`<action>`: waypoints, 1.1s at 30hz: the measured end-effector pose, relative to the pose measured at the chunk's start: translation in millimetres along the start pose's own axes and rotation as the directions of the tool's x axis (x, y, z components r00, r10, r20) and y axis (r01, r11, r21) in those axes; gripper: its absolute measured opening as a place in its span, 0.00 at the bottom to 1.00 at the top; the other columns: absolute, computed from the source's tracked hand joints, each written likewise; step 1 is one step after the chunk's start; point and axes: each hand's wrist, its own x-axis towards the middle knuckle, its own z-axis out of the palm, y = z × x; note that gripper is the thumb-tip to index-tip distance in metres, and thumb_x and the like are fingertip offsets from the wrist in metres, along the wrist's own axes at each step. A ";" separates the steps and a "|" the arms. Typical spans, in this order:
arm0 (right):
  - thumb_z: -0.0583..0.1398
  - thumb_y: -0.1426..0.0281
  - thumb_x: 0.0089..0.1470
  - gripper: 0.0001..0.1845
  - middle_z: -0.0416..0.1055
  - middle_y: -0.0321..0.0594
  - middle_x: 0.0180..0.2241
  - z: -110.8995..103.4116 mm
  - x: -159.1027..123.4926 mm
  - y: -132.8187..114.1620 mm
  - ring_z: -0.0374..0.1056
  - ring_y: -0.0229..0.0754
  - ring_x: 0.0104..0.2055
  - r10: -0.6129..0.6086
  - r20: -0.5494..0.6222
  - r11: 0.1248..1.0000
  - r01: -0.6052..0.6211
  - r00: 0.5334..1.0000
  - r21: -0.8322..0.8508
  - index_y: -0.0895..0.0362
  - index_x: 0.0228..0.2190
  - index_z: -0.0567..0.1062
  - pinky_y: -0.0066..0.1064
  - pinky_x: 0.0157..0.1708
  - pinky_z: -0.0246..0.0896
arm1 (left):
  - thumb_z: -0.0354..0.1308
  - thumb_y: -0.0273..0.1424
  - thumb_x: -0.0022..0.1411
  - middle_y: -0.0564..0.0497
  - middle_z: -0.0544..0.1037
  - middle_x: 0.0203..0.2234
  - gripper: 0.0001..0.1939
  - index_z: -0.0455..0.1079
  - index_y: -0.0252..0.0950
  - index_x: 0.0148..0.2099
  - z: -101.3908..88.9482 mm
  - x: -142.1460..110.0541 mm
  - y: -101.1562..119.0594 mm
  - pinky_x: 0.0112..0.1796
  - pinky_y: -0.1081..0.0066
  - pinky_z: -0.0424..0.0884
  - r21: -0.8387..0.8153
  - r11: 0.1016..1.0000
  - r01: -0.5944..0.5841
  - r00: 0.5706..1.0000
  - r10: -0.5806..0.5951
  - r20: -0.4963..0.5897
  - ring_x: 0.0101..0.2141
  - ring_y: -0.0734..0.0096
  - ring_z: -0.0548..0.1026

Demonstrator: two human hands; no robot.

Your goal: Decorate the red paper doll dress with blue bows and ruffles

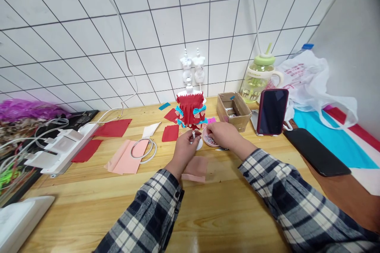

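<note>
A miniature dress form (189, 87) stands on a white base, dressed in pleated red paper or cloth (190, 106) with blue and pink bows around it. My left hand (184, 148) is closed around the thin white post below the red skirt. Over a small round dish (205, 139) of tiny shiny pieces, my right hand (224, 135) is bent down with its fingertips together in the dish. Whatever those fingertips pinch is hidden. A folded pink-brown piece (196, 169) lies just in front of my left hand.
Two bare white dress forms (187, 67) stand at the tiled wall. A cardboard box (234, 111), a propped phone (272, 111), a green-lidded jug (258, 77) and a black slab (316, 152) are right. Red pieces (114, 127), a cable coil (144, 150) and a power strip (62, 148) are left.
</note>
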 end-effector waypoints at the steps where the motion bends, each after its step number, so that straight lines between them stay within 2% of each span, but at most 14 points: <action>1: 0.56 0.66 0.57 0.09 0.75 0.43 0.38 -1.8 -0.4 0.3 0.71 0.45 0.40 0.007 -0.005 1.000 -0.006 1.000 0.012 0.54 0.38 0.74 0.30 0.35 0.59 | 0.57 0.33 0.57 0.49 0.79 0.31 0.10 0.74 0.36 0.41 -0.1 -0.4 0.5 0.33 0.70 0.70 -0.014 1.000 0.006 1.000 -0.006 0.002 0.31 0.67 0.75; 7: 0.58 0.69 0.55 0.09 0.77 0.38 0.36 -10.5 -4.0 2.1 0.71 0.42 0.39 0.059 -0.095 0.983 -0.041 0.994 0.181 0.53 0.39 0.75 0.28 0.33 0.57 | 0.58 0.36 0.57 0.44 0.78 0.38 0.15 0.70 0.34 0.45 -3.8 -5.2 7.5 0.38 0.68 0.72 -0.138 0.990 -0.008 1.000 0.009 0.009 0.35 0.65 0.76; 10: 0.60 0.70 0.52 0.08 0.78 0.36 0.35 -6.9 -8.2 3.4 0.72 0.41 0.39 0.099 -0.192 0.916 -0.014 0.976 0.401 0.53 0.36 0.76 0.28 0.34 0.60 | 0.59 0.38 0.57 0.43 0.76 0.42 0.19 0.67 0.34 0.48 -10.3 -10.0 9.8 0.41 0.66 0.70 -0.172 0.982 -0.073 0.996 0.063 -0.064 0.41 0.62 0.74; 12: 0.61 0.72 0.50 0.08 0.78 0.35 0.34 -1.2 -14.7 2.2 0.73 0.40 0.38 0.164 -0.263 0.785 0.036 0.951 0.619 0.53 0.36 0.76 0.29 0.36 0.63 | 0.60 0.38 0.56 0.45 0.74 0.42 0.19 0.66 0.35 0.48 -15.8 -16.0 12.0 0.44 0.65 0.67 -0.124 0.985 -0.119 0.977 0.094 -0.192 0.43 0.62 0.72; 14: 0.62 0.71 0.49 0.11 0.79 0.37 0.34 5.9 -26.0 -2.2 0.74 0.41 0.36 0.233 -0.282 0.572 0.104 0.931 0.814 0.54 0.38 0.75 0.31 0.37 0.67 | 0.59 0.38 0.57 0.47 0.73 0.40 0.17 0.66 0.36 0.46 -20.1 -26.3 16.6 0.42 0.66 0.66 -0.129 0.984 -0.120 0.924 0.063 -0.378 0.40 0.65 0.71; 16: 0.63 0.68 0.48 0.13 0.79 0.40 0.34 12.8 -42.2 -10.0 0.75 0.42 0.37 0.249 -0.264 0.357 0.165 0.932 0.919 0.55 0.38 0.74 0.33 0.37 0.70 | 0.56 0.39 0.60 0.50 0.72 0.34 0.13 0.67 0.36 0.41 -21.6 -41.9 24.0 0.38 0.69 0.66 -0.239 0.966 -0.100 0.887 -0.022 -0.461 0.35 0.69 0.70; 17: 0.64 0.67 0.47 0.14 0.79 0.41 0.35 15.8 -51.7 -14.9 0.75 0.43 0.38 0.245 -0.271 0.287 0.197 0.931 0.937 0.56 0.38 0.74 0.33 0.38 0.70 | 0.54 0.40 0.61 0.51 0.72 0.31 0.12 0.68 0.36 0.38 -21.1 -51.3 28.6 0.36 0.70 0.66 -0.307 0.948 -0.081 0.906 -0.058 -0.420 0.33 0.70 0.69; 19: 0.64 0.66 0.48 0.14 0.79 0.41 0.35 20.2 -71.5 -25.7 0.75 0.44 0.41 0.249 -0.290 0.235 0.233 0.924 0.944 0.56 0.39 0.74 0.34 0.41 0.70 | 0.53 0.42 0.62 0.50 0.73 0.27 0.16 0.71 0.34 0.33 -18.5 -71.4 38.4 0.34 0.71 0.65 -0.394 0.919 0.002 0.983 -0.074 -0.166 0.31 0.70 0.70; 21: 0.63 0.66 0.50 0.15 0.79 0.41 0.35 22.3 -89.6 -36.0 0.76 0.44 0.41 0.246 -0.315 0.254 0.252 0.917 0.934 0.55 0.41 0.74 0.34 0.42 0.70 | 0.53 0.44 0.62 0.48 0.76 0.28 0.19 0.75 0.33 0.34 -15.4 -89.7 47.2 0.30 0.72 0.64 -0.429 0.897 0.109 0.994 -0.087 0.071 0.30 0.69 0.70; 23: 0.62 0.66 0.53 0.15 0.79 0.40 0.37 22.6 -103.2 -44.2 0.76 0.43 0.41 0.215 -0.365 0.347 0.279 0.906 0.896 0.53 0.44 0.74 0.34 0.42 0.70 | 0.54 0.45 0.60 0.46 0.77 0.31 0.21 0.77 0.33 0.37 -13.7 -102.9 53.3 0.27 0.73 0.63 -0.481 0.857 0.187 0.979 -0.121 0.164 0.31 0.68 0.71; 26: 0.60 0.68 0.56 0.16 0.79 0.38 0.40 21.5 -114.1 -50.8 0.75 0.43 0.44 0.129 -0.501 0.578 0.345 0.856 0.739 0.51 0.47 0.74 0.36 0.45 0.68 | 0.58 0.46 0.57 0.45 0.78 0.32 0.21 0.77 0.33 0.40 -14.7 -112.4 57.3 0.27 0.74 0.63 -0.552 0.796 0.246 0.966 -0.159 0.202 0.33 0.67 0.71; 28: 0.60 0.68 0.56 0.17 0.79 0.38 0.39 21.5 -116.6 -52.2 0.74 0.44 0.43 0.066 -0.568 0.677 0.381 0.821 0.630 0.50 0.48 0.74 0.35 0.45 0.68 | 0.61 0.45 0.55 0.45 0.79 0.32 0.21 0.77 0.33 0.41 -16.5 -114.4 57.9 0.28 0.74 0.63 -0.559 0.784 0.271 0.959 -0.169 0.228 0.33 0.67 0.72; 31: 0.60 0.66 0.57 0.17 0.79 0.39 0.40 24.3 -117.3 -53.1 0.75 0.44 0.41 0.024 -0.590 0.724 0.393 0.807 0.567 0.51 0.49 0.74 0.35 0.41 0.68 | 0.61 0.44 0.55 0.44 0.79 0.32 0.20 0.78 0.33 0.41 -17.7 -115.6 57.8 0.28 0.75 0.63 -0.569 0.769 0.291 0.953 -0.184 0.239 0.34 0.67 0.72; 33: 0.60 0.66 0.57 0.17 0.79 0.39 0.41 27.1 -117.2 -53.8 0.75 0.44 0.41 0.037 -0.575 0.705 0.386 0.817 0.594 0.51 0.49 0.74 0.35 0.41 0.69 | 0.62 0.43 0.54 0.44 0.79 0.32 0.18 0.78 0.33 0.40 -17.2 -116.1 57.7 0.29 0.75 0.62 -0.619 0.720 0.314 0.948 -0.206 0.241 0.34 0.68 0.72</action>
